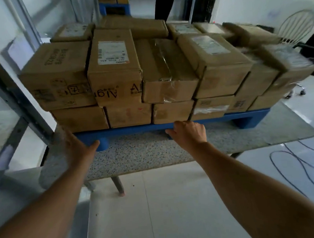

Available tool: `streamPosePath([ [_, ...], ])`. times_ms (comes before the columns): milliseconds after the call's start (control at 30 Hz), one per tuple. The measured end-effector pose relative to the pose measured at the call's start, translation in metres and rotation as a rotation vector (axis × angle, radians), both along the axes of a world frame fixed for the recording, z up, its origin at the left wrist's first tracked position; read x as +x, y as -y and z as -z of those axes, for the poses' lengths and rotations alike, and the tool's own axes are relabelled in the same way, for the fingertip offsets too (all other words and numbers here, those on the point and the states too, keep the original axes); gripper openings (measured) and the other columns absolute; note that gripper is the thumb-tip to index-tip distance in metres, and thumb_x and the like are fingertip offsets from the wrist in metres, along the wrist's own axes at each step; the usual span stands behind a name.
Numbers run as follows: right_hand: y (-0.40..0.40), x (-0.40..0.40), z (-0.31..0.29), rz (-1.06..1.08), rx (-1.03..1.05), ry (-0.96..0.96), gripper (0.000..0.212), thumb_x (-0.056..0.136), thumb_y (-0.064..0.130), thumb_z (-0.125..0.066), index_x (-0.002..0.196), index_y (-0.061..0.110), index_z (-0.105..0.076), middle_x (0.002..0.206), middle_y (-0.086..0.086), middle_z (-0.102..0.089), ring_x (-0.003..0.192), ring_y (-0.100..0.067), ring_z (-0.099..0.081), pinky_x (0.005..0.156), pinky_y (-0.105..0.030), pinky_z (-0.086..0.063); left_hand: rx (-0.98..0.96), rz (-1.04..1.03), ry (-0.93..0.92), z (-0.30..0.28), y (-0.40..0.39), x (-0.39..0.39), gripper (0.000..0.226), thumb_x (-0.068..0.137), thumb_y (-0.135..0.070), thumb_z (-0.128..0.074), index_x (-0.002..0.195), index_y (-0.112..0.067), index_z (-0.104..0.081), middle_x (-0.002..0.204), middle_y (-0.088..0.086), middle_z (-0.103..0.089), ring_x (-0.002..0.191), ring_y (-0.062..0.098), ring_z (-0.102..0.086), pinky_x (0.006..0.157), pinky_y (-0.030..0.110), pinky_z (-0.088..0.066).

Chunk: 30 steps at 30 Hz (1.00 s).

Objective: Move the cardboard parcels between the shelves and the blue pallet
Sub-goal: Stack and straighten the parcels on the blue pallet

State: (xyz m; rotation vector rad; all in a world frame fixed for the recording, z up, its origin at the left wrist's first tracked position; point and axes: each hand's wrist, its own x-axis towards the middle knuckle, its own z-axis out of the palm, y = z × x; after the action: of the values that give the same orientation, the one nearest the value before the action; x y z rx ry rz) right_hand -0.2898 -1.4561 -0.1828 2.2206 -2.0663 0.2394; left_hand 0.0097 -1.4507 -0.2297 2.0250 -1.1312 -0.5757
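Note:
Several cardboard parcels (112, 66) are stacked in two layers on a blue pallet (134, 130), which stands on a speckled table (145, 152). My left hand (75, 142) is blurred at the pallet's front left corner. Its fingers are spread below the bottom-left parcel (80, 118) and its thumb is by the pallet's round foot. My right hand (188, 133) is at the middle of the pallet's front edge, with its fingers curled over the edge and its thumb in front of it. Neither hand holds a parcel.
A grey metal shelf upright (13, 102) slants along the left, close to the table. A white chair (297, 25) stands at the far right, and cables (302, 157) lie on the floor. Behind the stack are a person's dark legs (164, 4) and another blue pallet (114, 8).

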Motion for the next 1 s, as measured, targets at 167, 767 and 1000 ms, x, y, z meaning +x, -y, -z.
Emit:
streamPosePath([
  [167, -0.01, -0.073, -0.007, -0.039, -0.037, 0.078, 0.036, 0.089, 0.05, -0.054, 0.105, 0.019, -0.064, 0.103, -0.008, -0.069, 0.091, -0.032, -0.065, 0.064, -0.032, -0.034, 0.045, 0.034, 0.042, -0.003, -0.024, -0.089, 0.089, 0.085, -0.034, -0.066, 0.15, -0.012, -0.01, 0.154, 0.016, -0.017, 0.138, 0.036, -0.024, 0.108, 0.05, -0.03],
  [767, 0.055, -0.238, 0.03, -0.02, 0.01, 0.18, 0.031, 0.094, 0.042, -0.047, 0.093, 0.017, -0.065, 0.096, -0.011, -0.069, 0.088, -0.034, -0.063, 0.063, -0.031, -0.032, -0.004, 0.167, 0.144, -0.013, 0.055, -0.309, 0.028, 0.085, -0.046, -0.061, 0.099, -0.022, -0.065, 0.101, -0.002, -0.069, 0.095, 0.02, -0.063, 0.082, 0.039, -0.052],
  [1000, 0.071, -0.228, 0.05, -0.073, -0.098, 0.266, 0.03, 0.094, 0.041, -0.051, 0.091, 0.013, -0.062, 0.092, -0.012, -0.069, 0.082, -0.035, -0.063, 0.06, -0.032, -0.03, -0.086, 0.124, 0.173, 0.002, 0.067, -0.313, 0.025, 0.085, -0.046, -0.061, 0.08, -0.022, -0.059, 0.082, 0.004, -0.068, 0.079, 0.027, -0.062, 0.072, 0.043, -0.053],
])
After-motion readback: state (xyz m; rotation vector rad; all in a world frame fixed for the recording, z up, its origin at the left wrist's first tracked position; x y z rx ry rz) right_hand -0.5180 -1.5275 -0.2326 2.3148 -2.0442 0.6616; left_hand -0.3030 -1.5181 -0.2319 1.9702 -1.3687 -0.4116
